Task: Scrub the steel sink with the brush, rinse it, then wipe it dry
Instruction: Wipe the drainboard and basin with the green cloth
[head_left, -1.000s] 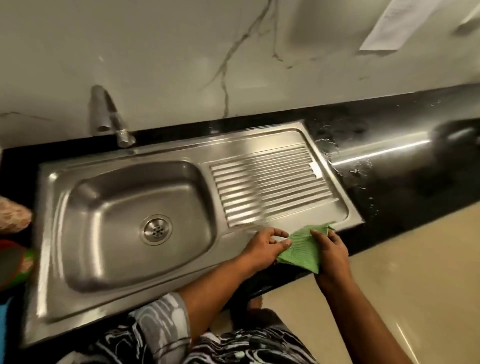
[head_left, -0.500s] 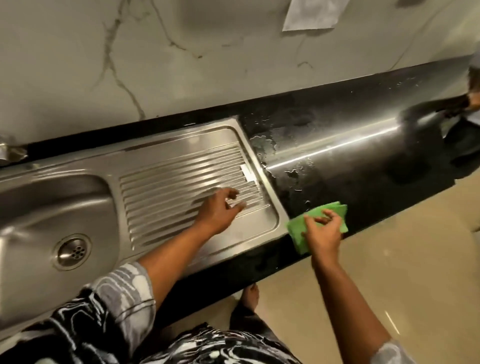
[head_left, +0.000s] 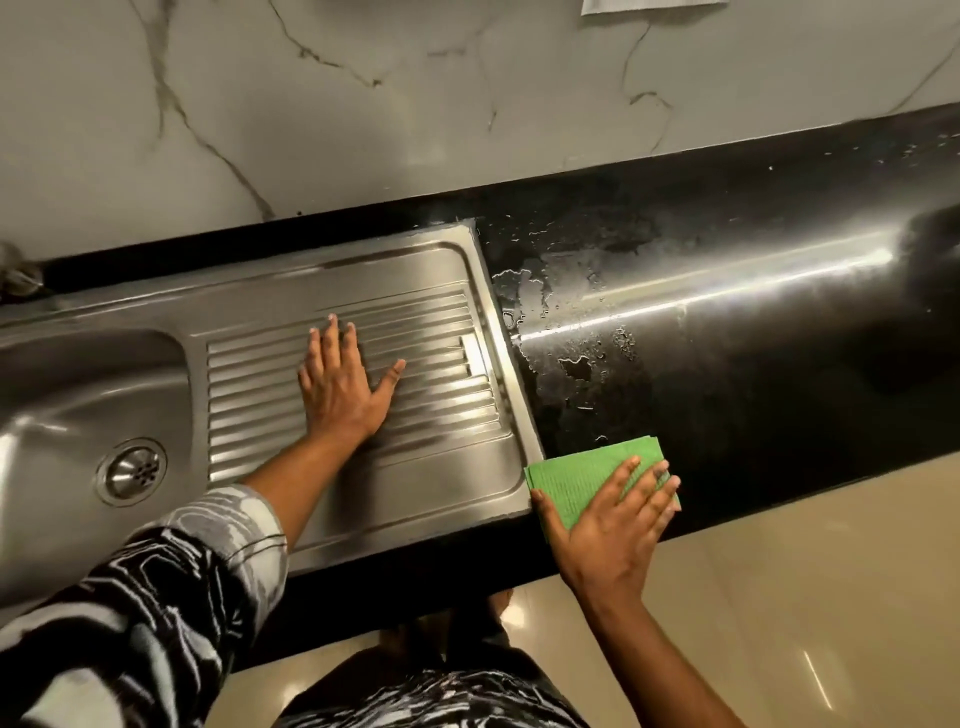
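- Pale marble wall with dark veins, filling the upper part of the frame.
- Glossy black countertop, running as a band from centre left up to the right edge, with a bright streak of reflected light along it.
- Steel sink, set into the counter across the left half of the frame; basin at far left, ribbed drainboard just to its right.
- Beige shiny floor in the lower right.
- Black-and-white patterned sleeve at lower left, on the left arm.
- Left hand laid flat on the drainboard ribs near mid-frame, fingers spread and straight, thumb out to the right, holding nothing.
- Right hand right of centre and lower, palm down, fingers straight and a little fanned, pressing on the cloth.
- Green cloth, folded, flat on the counter near its front edge, just beside the sink's lower-right corner, partly under the right hand.
- Patches and beads of water on the counter just right of the sink's rim.
- Round drain with a perforated strainer at the basin's bottom, lower left.
- White sheet of paper on the wall, cut off by the top edge.
- Blurred metal shape at the left edge above the sink, perhaps a tap.
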